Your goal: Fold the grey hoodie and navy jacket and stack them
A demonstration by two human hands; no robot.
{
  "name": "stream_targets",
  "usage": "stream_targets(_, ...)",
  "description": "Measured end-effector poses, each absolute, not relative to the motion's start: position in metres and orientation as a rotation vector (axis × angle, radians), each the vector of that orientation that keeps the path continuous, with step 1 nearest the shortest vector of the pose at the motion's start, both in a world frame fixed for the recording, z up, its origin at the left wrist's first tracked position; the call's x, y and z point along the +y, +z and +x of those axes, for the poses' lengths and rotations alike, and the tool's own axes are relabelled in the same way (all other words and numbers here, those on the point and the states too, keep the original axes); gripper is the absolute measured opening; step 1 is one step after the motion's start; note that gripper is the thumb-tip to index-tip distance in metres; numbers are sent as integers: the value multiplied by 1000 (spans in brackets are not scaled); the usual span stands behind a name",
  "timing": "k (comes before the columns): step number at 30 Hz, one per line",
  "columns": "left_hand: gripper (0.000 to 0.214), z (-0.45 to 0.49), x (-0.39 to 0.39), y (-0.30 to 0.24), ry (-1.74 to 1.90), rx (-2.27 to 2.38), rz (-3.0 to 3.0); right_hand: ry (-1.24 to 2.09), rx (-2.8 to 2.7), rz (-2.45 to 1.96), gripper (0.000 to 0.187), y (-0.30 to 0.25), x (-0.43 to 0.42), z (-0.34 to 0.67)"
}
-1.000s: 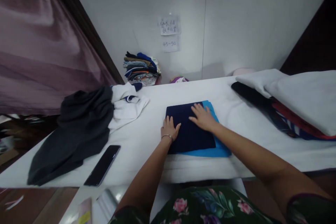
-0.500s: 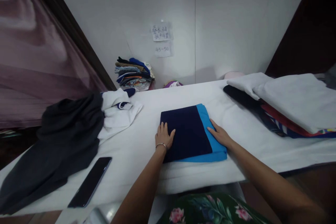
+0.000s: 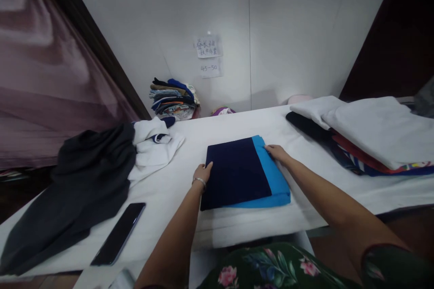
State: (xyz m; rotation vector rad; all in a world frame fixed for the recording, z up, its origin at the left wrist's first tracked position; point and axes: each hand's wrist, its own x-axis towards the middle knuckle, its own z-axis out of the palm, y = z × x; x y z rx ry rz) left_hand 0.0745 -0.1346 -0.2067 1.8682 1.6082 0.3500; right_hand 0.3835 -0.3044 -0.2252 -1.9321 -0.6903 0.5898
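A folded garment [image 3: 237, 171], navy with a bright blue band along its right and front edges, lies flat on the white-covered table [image 3: 233, 126]. My left hand [image 3: 202, 174], with a bracelet at the wrist, grips its left edge, thumb on top and fingers tucked below. At the far right edge, my right hand [image 3: 276, 151] pinches the blue part, its fingers partly hidden under the cloth.
To the left lie a dark grey garment [image 3: 98, 171], a white garment [image 3: 156, 151] and a phone [image 3: 118, 234]. A pile of folded clothes [image 3: 174, 99] stands at the back wall. On the right is a stack topped with white cloth [image 3: 373, 126]. Handwritten notes [image 3: 209, 54] hang on the wall.
My left hand has gone from lying spread on top to gripping the left edge. My right hand has slid away from me along the right edge and closed on it.
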Motion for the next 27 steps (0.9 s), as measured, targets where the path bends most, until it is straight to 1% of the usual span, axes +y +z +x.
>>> stream_targets(4, 52, 77, -148, -210, 338, 1615, 1993, 574, -640, -2017, 37, -222, -268, 396)
stream_targets(9, 50, 78, -155, -213, 303, 1641, 2097, 417, -627, -2038, 22, -230, -247, 404)
stream_targets(12, 49, 77, -155, -215, 309, 1654, 2127, 367, -647, -2056, 21, -237, -249, 406)
stream_targets(15, 48, 77, -155, -217, 312, 1659, 2141, 360, -687, -2087, 25, -238, -251, 408)
stream_targets(21, 49, 77, -155, -219, 329, 1657, 2148, 270, -811, -2119, 42, -220, -253, 401)
stream_targets(23, 48, 77, -154, -220, 330, 1656, 2147, 194, -956, -2087, 49, -217, -258, 386)
stream_targets(25, 49, 77, -154, -220, 330, 1652, 2147, 131, -1225, -2055, 59, -221, -267, 366)
stream_targets(27, 50, 77, -155, -219, 332, 1640, 2141, 154, -1445, -2062, 63, -230, -278, 350)
